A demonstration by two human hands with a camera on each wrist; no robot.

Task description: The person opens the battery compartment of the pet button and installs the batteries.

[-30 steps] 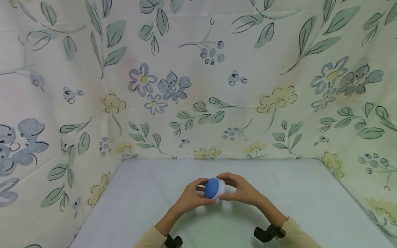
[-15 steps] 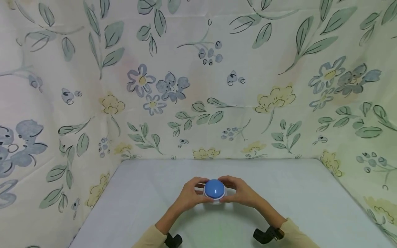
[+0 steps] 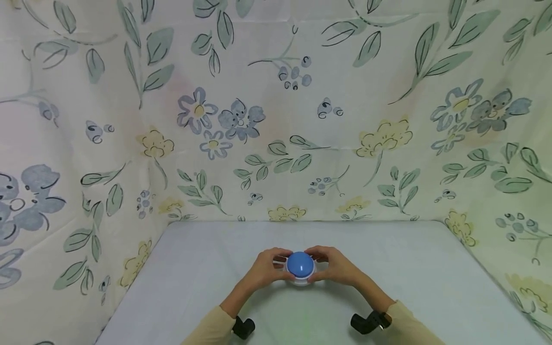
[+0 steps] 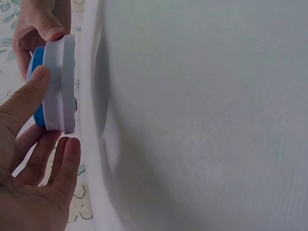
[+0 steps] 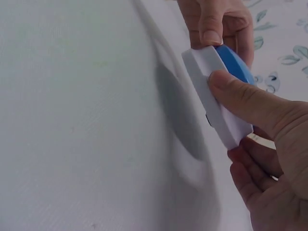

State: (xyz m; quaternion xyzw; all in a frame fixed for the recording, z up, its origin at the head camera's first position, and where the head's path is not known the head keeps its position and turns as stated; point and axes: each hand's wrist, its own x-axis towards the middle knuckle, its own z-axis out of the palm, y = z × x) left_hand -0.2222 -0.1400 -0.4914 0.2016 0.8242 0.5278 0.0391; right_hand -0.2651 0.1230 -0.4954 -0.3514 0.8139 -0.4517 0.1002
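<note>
A round push button (image 3: 300,264) with a blue domed top and a white base is held between both hands, dome facing up toward the head camera. My left hand (image 3: 265,270) grips its left side, the thumb at the near edge and fingers around the far side. On the opposite side my right hand (image 3: 338,268) holds it the same way. Both wrist views show the white base (image 4: 60,86) side-on, apart from the tabletop, with its shadow below. A small dark spot marks the underside of the base (image 5: 216,91). The far fingers are partly hidden.
A white cloth-covered table (image 3: 207,258) lies under the hands. Floral curtains (image 3: 276,120) hang behind it and along both sides. Black wrist cameras (image 3: 368,322) are strapped on both wrists.
One second ago the blue dome was tilted to the left; the hands have turned it to face up. The button has also come slightly lower and nearer.
</note>
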